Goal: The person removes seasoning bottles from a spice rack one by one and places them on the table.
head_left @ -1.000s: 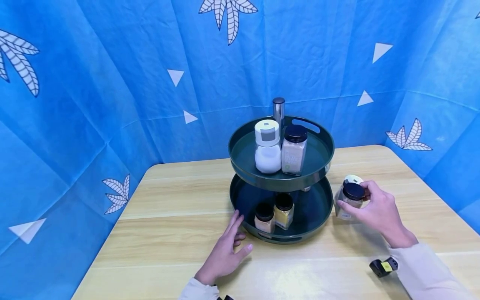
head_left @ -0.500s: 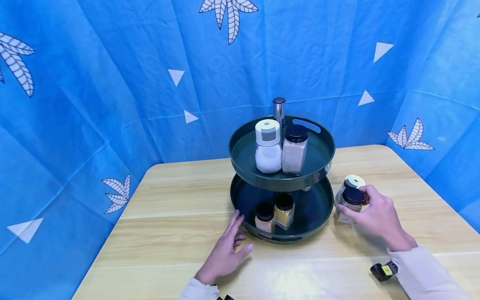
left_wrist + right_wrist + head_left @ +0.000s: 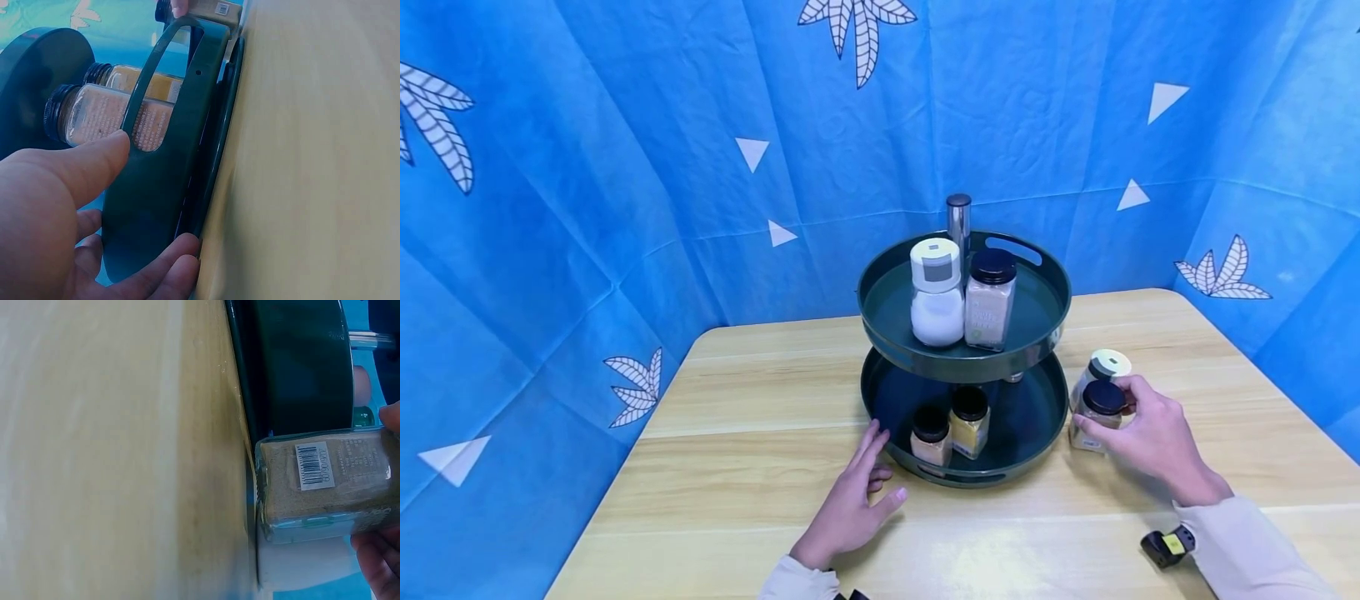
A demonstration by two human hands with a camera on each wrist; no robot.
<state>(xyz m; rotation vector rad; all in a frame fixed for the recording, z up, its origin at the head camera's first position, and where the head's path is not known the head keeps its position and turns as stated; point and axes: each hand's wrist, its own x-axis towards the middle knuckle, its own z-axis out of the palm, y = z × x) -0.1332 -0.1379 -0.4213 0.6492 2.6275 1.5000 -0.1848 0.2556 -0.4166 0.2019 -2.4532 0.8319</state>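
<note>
At the right of the head view, my right hand (image 3: 1161, 437) pinches a square spice jar (image 3: 1087, 437) with a black lid, filled with brownish powder. Its barcode label faces the camera in the right wrist view, and the jar's base is right at the tabletop. A white-lidded jar (image 3: 1109, 363) stands directly behind it. My left hand (image 3: 848, 510) touches the rim of the lower tier (image 3: 1018, 429) of a dark green two-tier turntable, thumb and fingers extended along its wall (image 3: 156, 200). Two black-lidded spice jars, one pinkish (image 3: 930, 450) and one yellow (image 3: 968, 435), stand inside that tier.
The upper tier (image 3: 925, 363) carries a white-capped shaker (image 3: 936, 308) and a tall black-lidded jar (image 3: 988, 312) beside the metal post (image 3: 958, 221). A wooden table (image 3: 760, 408) lies under everything. Blue patterned cloth (image 3: 685, 150) hangs behind and at both sides.
My right hand has brought the spice jar slightly down and toward me, uncovering more of the white-lidded jar behind it. My left hand has stayed at the tray rim.
</note>
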